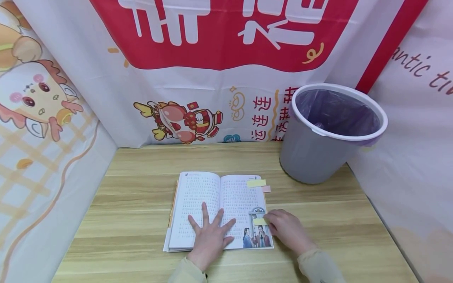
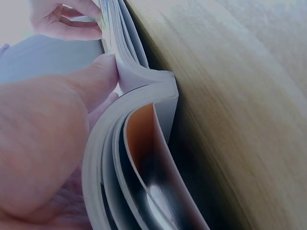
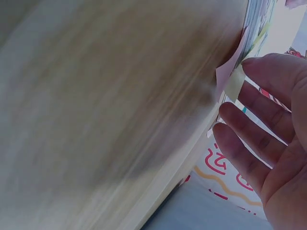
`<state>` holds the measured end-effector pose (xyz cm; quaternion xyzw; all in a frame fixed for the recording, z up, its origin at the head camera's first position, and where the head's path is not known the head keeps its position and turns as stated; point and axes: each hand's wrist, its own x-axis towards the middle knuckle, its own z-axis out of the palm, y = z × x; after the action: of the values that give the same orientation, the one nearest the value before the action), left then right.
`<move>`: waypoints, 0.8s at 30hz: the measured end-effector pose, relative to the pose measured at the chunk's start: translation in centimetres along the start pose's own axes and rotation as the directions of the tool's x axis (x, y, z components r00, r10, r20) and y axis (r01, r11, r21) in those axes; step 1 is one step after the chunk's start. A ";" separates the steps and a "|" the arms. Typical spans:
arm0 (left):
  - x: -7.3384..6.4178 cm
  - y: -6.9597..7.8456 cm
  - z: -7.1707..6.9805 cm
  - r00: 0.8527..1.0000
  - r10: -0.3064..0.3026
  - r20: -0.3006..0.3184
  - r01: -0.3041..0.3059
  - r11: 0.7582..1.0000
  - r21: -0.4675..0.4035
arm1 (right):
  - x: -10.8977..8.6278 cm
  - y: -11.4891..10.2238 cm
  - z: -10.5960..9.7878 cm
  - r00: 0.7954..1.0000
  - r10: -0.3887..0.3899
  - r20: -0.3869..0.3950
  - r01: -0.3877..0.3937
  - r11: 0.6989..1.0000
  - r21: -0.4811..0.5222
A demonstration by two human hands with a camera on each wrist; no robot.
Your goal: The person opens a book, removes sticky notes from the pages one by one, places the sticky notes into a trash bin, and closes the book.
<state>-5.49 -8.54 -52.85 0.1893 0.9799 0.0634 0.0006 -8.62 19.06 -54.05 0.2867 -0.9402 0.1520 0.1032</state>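
An open book (image 1: 201, 188) lies on the wooden table, with an illustration at the lower right of its right page. My left hand (image 1: 209, 237) rests spread across the lower pages and the center fold. At the right page's edge, my right hand (image 1: 288, 230) pinches the end of a yellow sticky tab (image 1: 260, 221) that lies over the illustration. Beside it, a pink tab (image 3: 227, 71) sticks out in the right wrist view. Higher on that page are another yellow tab (image 1: 256, 183) and a pink tab (image 1: 266, 189). Curved page edges show in the left wrist view.
A grey bin (image 1: 311, 153) with a white rim and a purple liner stands at the table's back right. Printed cloth (image 1: 198, 82) hangs behind the table (image 1: 127, 204) and along both sides.
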 end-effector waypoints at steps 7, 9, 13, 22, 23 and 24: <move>0.0 0.0 0.2 1.000 0.001 -0.003 -0.001 1.000 0.005 | 0.1 -0.1 0.0 0.999 0.024 0.035 -0.024 1.000 -0.007; 0.0 -0.1 0.3 1.000 0.001 -0.004 -0.001 1.000 0.006 | 0.1 -0.2 -0.1 0.998 0.033 0.048 -0.033 0.999 -0.012; 0.1 -0.1 0.4 1.000 0.004 -0.013 -0.004 1.000 0.013 | 0.0 -0.4 -0.3 0.996 0.049 0.074 -0.048 0.999 -0.007; -0.1 -0.1 0.2 1.000 0.007 -0.014 -0.007 1.000 0.012 | -0.2 -0.4 0.0 0.999 0.018 0.051 -0.016 1.000 -0.026; -0.1 -0.1 0.1 1.000 0.007 -0.011 -0.006 1.000 0.013 | -0.3 -0.4 0.1 0.999 0.011 0.047 -0.010 1.000 -0.030; -0.1 -0.1 0.1 1.000 0.005 -0.006 -0.005 1.000 0.014 | -0.3 -0.3 0.1 0.999 0.007 0.044 -0.005 0.999 -0.033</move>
<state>-5.44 -8.63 -52.95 0.1916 0.9798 0.0571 -0.0039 -8.21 18.91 -54.17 0.2855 -0.9455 0.1306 0.0865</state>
